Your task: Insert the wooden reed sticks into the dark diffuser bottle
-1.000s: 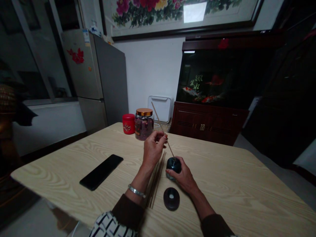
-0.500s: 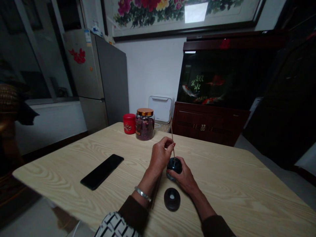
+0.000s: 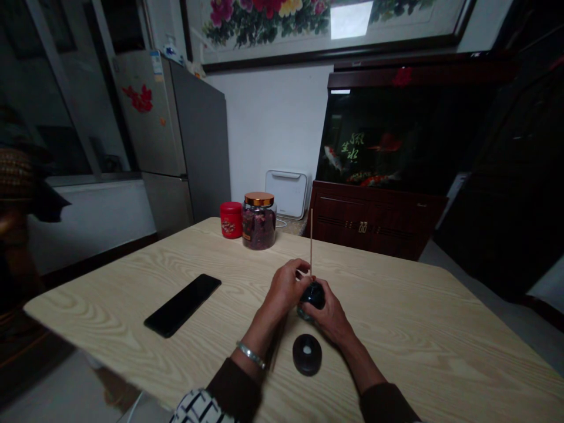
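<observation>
On the tabletop my right hand (image 3: pixel 332 311) is wrapped round a small dark glass bottle (image 3: pixel 313 297). My left hand (image 3: pixel 288 285) pinches the low end of a thin brown stick (image 3: pixel 312 241) right at the bottle's mouth. The stick stands nearly upright; its bottom end is hidden by the fingertips. Between my forearms lies a round dark cap (image 3: pixel 307 354) with a pale spot in its centre. Several more thin sticks (image 3: pixel 276 348) lie partly hidden beside my left forearm.
A black phone (image 3: pixel 183 305) lies on the left of the wooden table (image 3: pixel 101 288). Near the far edge stand a red canister (image 3: pixel 231 220) and a copper-lidded jar (image 3: pixel 259 223). Beyond the table are a fridge (image 3: pixel 198 129) and a fish tank (image 3: pixel 388 141).
My left hand has moved down the stick to the bottle's mouth. The stick has sunk lower and become more upright. My right hand and the bottle have stayed nearly still.
</observation>
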Tool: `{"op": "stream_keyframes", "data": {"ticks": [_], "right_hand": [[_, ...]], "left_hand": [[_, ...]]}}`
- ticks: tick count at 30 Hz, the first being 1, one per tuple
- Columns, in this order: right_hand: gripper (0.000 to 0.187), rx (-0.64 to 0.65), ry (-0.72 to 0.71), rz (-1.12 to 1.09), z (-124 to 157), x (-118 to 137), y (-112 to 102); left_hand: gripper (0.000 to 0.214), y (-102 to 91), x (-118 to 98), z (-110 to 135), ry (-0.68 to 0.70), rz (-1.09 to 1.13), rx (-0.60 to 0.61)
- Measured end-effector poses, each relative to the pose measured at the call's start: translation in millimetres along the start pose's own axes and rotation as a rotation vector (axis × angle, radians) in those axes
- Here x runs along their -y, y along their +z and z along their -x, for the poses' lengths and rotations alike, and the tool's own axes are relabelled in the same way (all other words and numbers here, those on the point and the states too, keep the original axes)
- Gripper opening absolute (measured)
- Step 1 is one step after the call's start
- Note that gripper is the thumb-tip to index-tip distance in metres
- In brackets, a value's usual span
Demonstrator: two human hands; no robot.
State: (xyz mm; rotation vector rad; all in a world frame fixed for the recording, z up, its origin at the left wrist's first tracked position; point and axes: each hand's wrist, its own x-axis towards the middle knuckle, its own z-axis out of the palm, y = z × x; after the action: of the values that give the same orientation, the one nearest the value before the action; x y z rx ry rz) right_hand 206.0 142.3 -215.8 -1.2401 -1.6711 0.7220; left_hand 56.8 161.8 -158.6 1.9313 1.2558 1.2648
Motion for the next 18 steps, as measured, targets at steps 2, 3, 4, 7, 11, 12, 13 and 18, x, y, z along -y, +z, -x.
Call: {"op": "stream_keyframes", "data": {"ticks": [2,3,4,7,11,12,13,18], "right_hand": [[0.058,-0.013,0.002,0.006,1.0,1.4,-0.3],[0.059,-0.018,0.002,0.008,1.4,1.9,-0.5],[0.059,-0.021,0.003,0.008,1.8,2.2,-0.6],[0.059,-0.027,0.011,0.017,2.4,2.2,-1.0],[0.059,-0.018,0.022,0.035,2.5,1.1,-0.9],[0.059,-0.013,0.022,0.034,2.5,0.9,-0.8],[0.059,-0.009,0.020,0.033,2.5,0.7,-0.8],[0.059,-0.004,0.017,0.043,2.4,1.5,-0.5]], "left_hand": [[0.025,-11.4,9.3,0.0,-0.051,-0.010,0.046],[0.023,-17.5,14.7,0.8,-0.091,-0.047,0.059],[0.020,-23.1,20.2,2.4,-0.139,-0.115,0.070],[0.016,-31.8,33.2,12.6,-0.290,-0.453,0.142],[0.031,-23.2,34.9,30.1,-0.365,-0.740,0.285],[0.037,-19.9,33.1,32.7,-0.370,-0.770,0.301],[0.041,-17.0,31.1,34.0,-0.374,-0.793,0.312],[0.029,-13.3,25.3,29.4,-0.374,-0.848,0.352]]}}
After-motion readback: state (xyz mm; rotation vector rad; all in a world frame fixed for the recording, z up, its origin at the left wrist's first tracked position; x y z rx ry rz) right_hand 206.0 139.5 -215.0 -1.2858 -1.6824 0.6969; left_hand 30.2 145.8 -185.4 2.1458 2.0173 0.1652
